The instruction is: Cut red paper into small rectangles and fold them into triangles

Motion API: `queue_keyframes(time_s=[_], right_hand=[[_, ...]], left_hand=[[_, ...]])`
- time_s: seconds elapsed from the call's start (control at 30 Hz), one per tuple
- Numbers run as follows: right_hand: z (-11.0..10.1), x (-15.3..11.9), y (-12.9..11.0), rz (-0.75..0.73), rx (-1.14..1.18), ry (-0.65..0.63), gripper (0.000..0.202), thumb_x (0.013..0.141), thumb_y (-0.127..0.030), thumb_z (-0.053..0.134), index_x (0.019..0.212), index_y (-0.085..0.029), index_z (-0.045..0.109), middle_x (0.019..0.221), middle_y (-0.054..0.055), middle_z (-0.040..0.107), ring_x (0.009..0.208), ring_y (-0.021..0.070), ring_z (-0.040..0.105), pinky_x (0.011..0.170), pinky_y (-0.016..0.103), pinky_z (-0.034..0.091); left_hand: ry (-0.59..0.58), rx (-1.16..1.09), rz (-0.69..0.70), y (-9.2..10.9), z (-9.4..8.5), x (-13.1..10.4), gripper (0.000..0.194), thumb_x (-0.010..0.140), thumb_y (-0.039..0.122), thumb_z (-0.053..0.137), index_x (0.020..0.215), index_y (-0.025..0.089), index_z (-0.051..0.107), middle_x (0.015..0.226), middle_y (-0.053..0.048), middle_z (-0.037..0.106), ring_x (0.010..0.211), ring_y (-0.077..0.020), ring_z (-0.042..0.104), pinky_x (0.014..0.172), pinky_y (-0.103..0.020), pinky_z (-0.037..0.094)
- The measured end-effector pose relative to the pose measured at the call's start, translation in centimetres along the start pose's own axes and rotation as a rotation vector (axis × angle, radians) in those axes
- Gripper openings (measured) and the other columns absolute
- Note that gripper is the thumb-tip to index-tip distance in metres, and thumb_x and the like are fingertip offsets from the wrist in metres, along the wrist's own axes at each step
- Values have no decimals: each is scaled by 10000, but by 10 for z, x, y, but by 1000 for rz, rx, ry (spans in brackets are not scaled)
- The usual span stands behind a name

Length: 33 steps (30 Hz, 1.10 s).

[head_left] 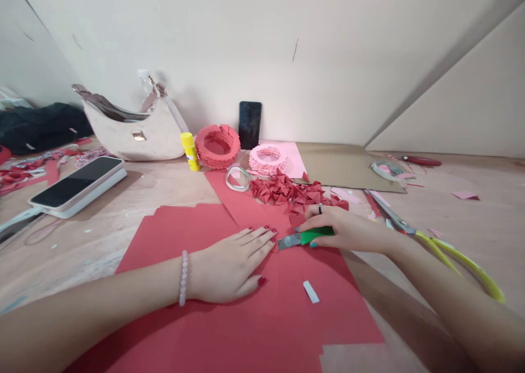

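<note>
My left hand (229, 266) lies flat on layered sheets of red paper (164, 329), fingers stretched toward the right. A flat grey blade with a green grip (315, 234) is pinched between the thumb and fingers of my right hand (348, 228). Its grey end rests on the red paper, just right of my left fingertips. A small white strip (310, 292) lies on the red sheets below the blade. Beyond my hands is a heap of folded red paper triangles (287, 191). The inner side of the green grip is hidden by my right hand.
Yellow-handled scissors (435, 244) lie beside my right forearm. Behind stand a red paper ring (217, 147), a pink paper ring (268, 159), a yellow glue stick (190, 152), a phone (250, 124) and a white handbag (135, 135). Cardboard (348, 168) lies at back right; a white device (80, 187) at left.
</note>
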State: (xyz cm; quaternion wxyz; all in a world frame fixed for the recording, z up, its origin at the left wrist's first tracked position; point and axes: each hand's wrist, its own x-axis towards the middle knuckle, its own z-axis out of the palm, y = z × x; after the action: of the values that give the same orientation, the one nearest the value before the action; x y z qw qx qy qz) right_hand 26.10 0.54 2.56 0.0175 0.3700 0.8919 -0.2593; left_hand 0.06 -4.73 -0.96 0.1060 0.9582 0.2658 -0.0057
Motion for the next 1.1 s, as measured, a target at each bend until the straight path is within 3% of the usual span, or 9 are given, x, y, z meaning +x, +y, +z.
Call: queue_keyframes(time_s=[0.47,0.67,0.87,1.1], right_hand=[[1,0,14,20,-54,68,210,767,-304,507,927,-261,637,913,34,579,784,190,534,631,270,386],[0,-1,16,5,-52,55,231,786,-313,489,955,-275,641,916,40,586,791,191,521,655,282,387],[-4,-2,14,-46,29,39,231,774,-329,512,936,-239,650,874,43,563,749,167,509,653,267,385],[-8,-2,7,-66,105,0,208,765,-298,521,914,-248,657,835,28,553,719,151,507,621,246,385]], left_hand=[[-21,-4,48,-2,-4,1,545,878,366,257,1335,71,241,1405,-147,205,1294,-248,172,1055,-385,175],[-38,27,110,-8,-10,3,593,774,265,396,1326,89,271,1422,-115,166,1309,-265,79,1062,-440,115],[-73,-31,29,-13,-10,3,666,746,201,399,1350,34,172,1428,-139,101,1312,-250,46,1066,-410,134],[-26,-46,-14,-12,-6,2,590,859,370,296,1348,53,200,1415,-154,147,1306,-261,95,1059,-410,149]])
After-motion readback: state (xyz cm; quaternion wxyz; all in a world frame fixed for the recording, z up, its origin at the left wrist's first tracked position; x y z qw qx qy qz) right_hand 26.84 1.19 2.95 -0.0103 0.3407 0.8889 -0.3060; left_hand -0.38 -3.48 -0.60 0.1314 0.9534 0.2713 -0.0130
